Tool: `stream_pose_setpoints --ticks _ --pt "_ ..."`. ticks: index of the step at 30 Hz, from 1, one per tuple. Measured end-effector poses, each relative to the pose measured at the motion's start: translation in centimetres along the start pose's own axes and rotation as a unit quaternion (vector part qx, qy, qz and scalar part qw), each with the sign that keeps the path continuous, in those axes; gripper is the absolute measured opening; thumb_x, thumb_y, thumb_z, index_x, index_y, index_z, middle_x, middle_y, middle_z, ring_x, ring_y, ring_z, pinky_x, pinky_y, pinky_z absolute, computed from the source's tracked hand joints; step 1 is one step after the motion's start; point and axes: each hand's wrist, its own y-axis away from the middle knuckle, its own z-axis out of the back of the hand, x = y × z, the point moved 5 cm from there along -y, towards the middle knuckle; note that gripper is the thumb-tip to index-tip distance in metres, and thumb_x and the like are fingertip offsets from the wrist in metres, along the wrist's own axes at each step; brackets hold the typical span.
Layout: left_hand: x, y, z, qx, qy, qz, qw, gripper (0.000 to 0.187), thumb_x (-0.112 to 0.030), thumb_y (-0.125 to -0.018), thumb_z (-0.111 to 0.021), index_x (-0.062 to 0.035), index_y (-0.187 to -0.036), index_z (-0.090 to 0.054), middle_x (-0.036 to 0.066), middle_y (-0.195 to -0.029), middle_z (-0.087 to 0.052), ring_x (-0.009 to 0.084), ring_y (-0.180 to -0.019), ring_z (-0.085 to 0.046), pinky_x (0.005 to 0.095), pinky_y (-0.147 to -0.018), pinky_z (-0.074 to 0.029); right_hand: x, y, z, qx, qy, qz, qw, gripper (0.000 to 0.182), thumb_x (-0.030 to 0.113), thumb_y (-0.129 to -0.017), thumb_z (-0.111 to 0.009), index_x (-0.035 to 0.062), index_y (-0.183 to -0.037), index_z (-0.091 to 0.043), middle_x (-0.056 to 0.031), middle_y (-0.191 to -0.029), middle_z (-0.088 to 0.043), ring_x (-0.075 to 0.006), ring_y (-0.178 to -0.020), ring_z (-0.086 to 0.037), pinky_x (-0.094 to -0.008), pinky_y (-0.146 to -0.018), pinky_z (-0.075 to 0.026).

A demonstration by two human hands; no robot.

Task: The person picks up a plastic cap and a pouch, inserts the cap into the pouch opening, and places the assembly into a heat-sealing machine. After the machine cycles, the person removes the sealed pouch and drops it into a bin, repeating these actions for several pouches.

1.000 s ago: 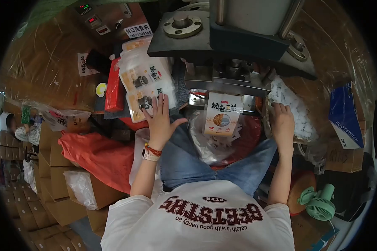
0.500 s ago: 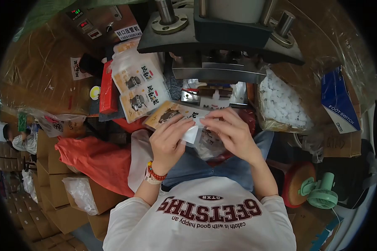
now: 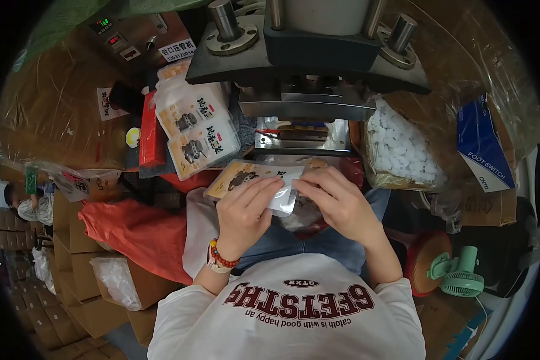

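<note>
In front of my lap is a printed pouch (image 3: 234, 176), orange and white with a dark figure on it. My left hand (image 3: 244, 215) is closed on the pouch, its fingers across the printed face. At the pouch's right end is my right hand (image 3: 340, 206), its fingers pinched at the edge; what lies between those fingertips is hidden. A stack of similar pouches (image 3: 192, 147) lies up and to the left, beside a red box (image 3: 152, 135). Beyond my hands stands a press machine (image 3: 315, 108) with a metal bar.
White small parts fill a plastic-lined box (image 3: 402, 147) on the right, near a blue and white carton (image 3: 485, 147). A green fan (image 3: 462, 273) and a red-rimmed stool (image 3: 427, 264) stand lower right. Orange cloth (image 3: 135, 234) and cardboard boxes (image 3: 90, 270) are at left. Another person (image 3: 33, 207) is far left.
Both hands have moved slightly, the right one a little down and right. The pouch's right end has dropped from before the machine's lower plate. The camera view has shifted slightly.
</note>
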Motion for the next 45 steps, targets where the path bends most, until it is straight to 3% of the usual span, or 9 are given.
stream_pose_setpoints --ticks 5,8,12,18,23,25,27,36,45 --pt "2.6 1.2 -4.7 0.031 0.193 0.084 0.977 0.025 -0.004 -0.074 -0.067 -0.0026 -0.099 -0.068 0.007 -0.094 -0.070 0.0202 -0.078 -0.068 0.0284 -0.062 -0.052 -1.5 -0.1 -0.2 -0.050 0.028 -0.037 0.998 0.035 0.001 -0.079 -0.066 -0.0005 -0.113 -0.061 -0.0127 -0.113 -0.060 -0.0316 -0.096 -0.057 -0.0354 -0.082 -0.049" --pt "6.1 2.4 -10.8 0.156 0.418 0.377 0.811 0.025 -0.019 -0.089 -0.067 0.0028 -0.100 -0.069 0.006 -0.090 -0.070 0.0079 -0.073 -0.065 0.0247 -0.062 -0.051 -3.2 1.0 2.1 -0.162 -0.017 -0.121 0.979 0.037 0.003 -0.078 -0.068 0.0013 -0.114 -0.060 -0.0135 -0.117 -0.058 -0.0306 -0.102 -0.056 -0.0368 -0.084 -0.048" --pt "6.5 -1.7 -12.1 0.080 0.610 0.445 0.651 0.022 -0.016 -0.086 -0.069 0.0049 -0.094 -0.067 0.009 -0.089 -0.070 0.0112 -0.074 -0.066 0.0238 -0.064 -0.052 -6.6 3.0 6.4 -0.229 0.103 -0.264 0.931 0.019 0.002 -0.082 -0.063 -0.0001 -0.101 -0.062 -0.0153 -0.104 -0.060 -0.0311 -0.087 -0.060 -0.0369 -0.075 -0.050" --pt "8.0 -3.7 -13.5 0.067 0.646 0.434 0.624 0.022 -0.015 -0.086 -0.069 0.0053 -0.094 -0.066 0.010 -0.090 -0.069 0.0119 -0.074 -0.066 0.0242 -0.066 -0.052 -14.2 5.4 2.4 -0.078 0.290 -0.380 0.875 0.024 0.004 -0.081 -0.061 0.0010 -0.105 -0.063 -0.0194 -0.105 -0.058 -0.0388 -0.088 -0.059 -0.0444 -0.075 -0.049" --pt "9.5 -3.0 -12.1 0.148 0.571 0.418 0.691 0.035 -0.028 -0.087 -0.068 0.0027 -0.103 -0.065 0.008 -0.092 -0.070 0.0158 -0.079 -0.066 0.0270 -0.069 -0.052 -14.2 6.4 2.5 -0.078 0.267 -0.375 0.885 0.025 0.002 -0.080 -0.060 0.0006 -0.105 -0.062 -0.0212 -0.105 -0.056 -0.0397 -0.091 -0.058 -0.0448 -0.077 -0.049" --pt "10.8 -2.6 -7.0 0.082 0.173 0.364 0.911 0.056 -0.043 -0.083 -0.068 -0.0013 -0.119 -0.058 0.011 -0.109 -0.067 0.0250 -0.097 -0.064 0.0347 -0.085 -0.048 -13.8 6.1 2.7 -0.081 0.275 -0.354 0.890 0.026 0.001 -0.080 -0.060 0.0006 -0.106 -0.061 -0.0211 -0.103 -0.057 -0.0401 -0.091 -0.058 -0.0447 -0.077 -0.049" --pt "8.7 -2.0 -1.7 -0.044 -0.372 0.156 0.914 0.075 -0.053 -0.077 -0.069 -0.0085 -0.133 -0.048 0.014 -0.130 -0.054 0.0297 -0.120 -0.051 0.0435 -0.102 -0.036 -13.4 6.2 2.4 -0.037 0.295 -0.405 0.865 0.028 -0.001 -0.079 -0.061 0.0004 -0.107 -0.061 -0.0208 -0.101 -0.060 -0.0400 -0.094 -0.058 -0.0448 -0.076 -0.049" --pt "13.7 5.1 -1.5 0.078 0.077 0.361 0.926 0.039 0.002 -0.072 -0.061 -0.0110 -0.109 -0.067 0.009 -0.115 -0.064 0.0285 -0.113 -0.057 0.0372 -0.095 -0.045 -8.5 3.6 5.8 -0.261 -0.036 -0.320 0.910 0.035 -0.007 -0.081 -0.058 -0.0028 -0.115 -0.058 -0.0087 -0.099 -0.057 -0.0145 -0.092 -0.060 -0.0262 -0.077 -0.048" --pt "14.3 1.6 -1.0 0.048 -0.045 0.147 0.987 0.032 -0.001 -0.074 -0.062 -0.0069 -0.105 -0.068 0.007 -0.110 -0.067 0.0289 -0.094 -0.064 0.0347 -0.080 -0.052 -2.8 1.7 -2.3 -0.194 -0.535 -0.179 0.803 0.032 -0.006 -0.088 -0.058 -0.0055 -0.119 -0.053 -0.0129 -0.111 -0.060 -0.0199 -0.106 -0.060 -0.0295 -0.088 -0.050"
